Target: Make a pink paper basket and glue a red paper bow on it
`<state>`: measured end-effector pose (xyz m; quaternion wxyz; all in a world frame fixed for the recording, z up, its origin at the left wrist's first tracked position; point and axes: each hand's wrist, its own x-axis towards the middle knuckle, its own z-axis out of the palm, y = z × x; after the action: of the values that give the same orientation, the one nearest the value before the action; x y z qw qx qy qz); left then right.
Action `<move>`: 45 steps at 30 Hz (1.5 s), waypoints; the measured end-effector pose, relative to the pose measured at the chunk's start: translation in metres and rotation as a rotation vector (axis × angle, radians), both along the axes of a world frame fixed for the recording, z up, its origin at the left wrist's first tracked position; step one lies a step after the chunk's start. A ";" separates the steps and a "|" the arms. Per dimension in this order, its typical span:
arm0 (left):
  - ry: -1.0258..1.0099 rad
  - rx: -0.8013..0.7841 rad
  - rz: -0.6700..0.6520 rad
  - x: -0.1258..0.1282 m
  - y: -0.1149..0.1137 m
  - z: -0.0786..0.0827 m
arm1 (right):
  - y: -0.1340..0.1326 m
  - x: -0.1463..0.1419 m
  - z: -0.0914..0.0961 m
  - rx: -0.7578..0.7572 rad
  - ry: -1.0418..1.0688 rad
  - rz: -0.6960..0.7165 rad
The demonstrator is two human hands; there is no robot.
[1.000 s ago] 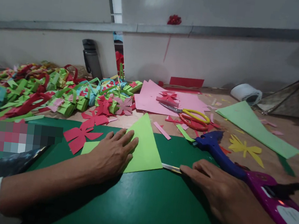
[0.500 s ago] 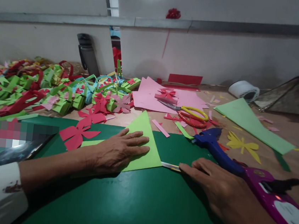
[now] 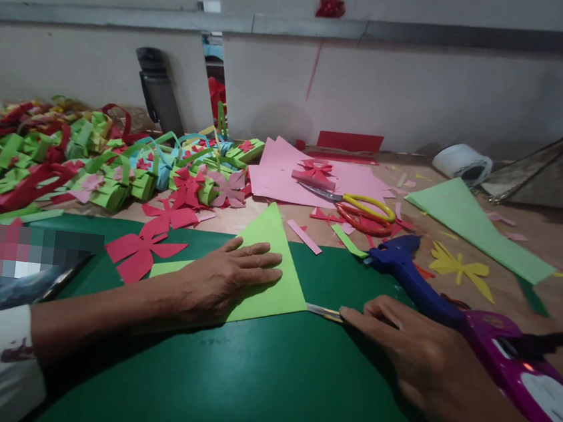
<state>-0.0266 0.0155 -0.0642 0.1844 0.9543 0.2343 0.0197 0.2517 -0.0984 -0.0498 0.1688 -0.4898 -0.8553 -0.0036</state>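
A folded sheet of lime-green paper [image 3: 265,296] lies on the green mat [image 3: 243,388], its upper corner pointing away from me. My left hand [image 3: 232,276] rests flat on it, fingers stretched out. In my right hand [image 3: 398,344] is a slim craft knife [image 3: 326,313], gripped with the index finger along its top. The blade's tip meets the right corner of the green paper. Most of the knife's handle is hidden under my fingers.
Beyond the mat are yellow-and-red-handled scissors [image 3: 367,210] and pink paper sheets [image 3: 270,173]. A blue and magenta glue gun [image 3: 419,286] lies at the right. Green paper baskets [image 3: 107,189] crowd the left, near red paper flowers [image 3: 139,250] and a dark bottle [image 3: 159,94].
The view has tilted slightly, so the background sits a little higher. Both hands, the green paper and the craft knife hold nearly the same places.
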 end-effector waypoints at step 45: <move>-0.051 0.005 0.003 0.001 0.001 -0.004 | 0.004 -0.049 -0.001 -0.197 -0.015 0.050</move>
<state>-0.0255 0.0165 -0.0679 0.1878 0.9537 0.2308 0.0447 0.2031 -0.0942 -0.0508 0.1135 -0.4824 -0.8648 0.0813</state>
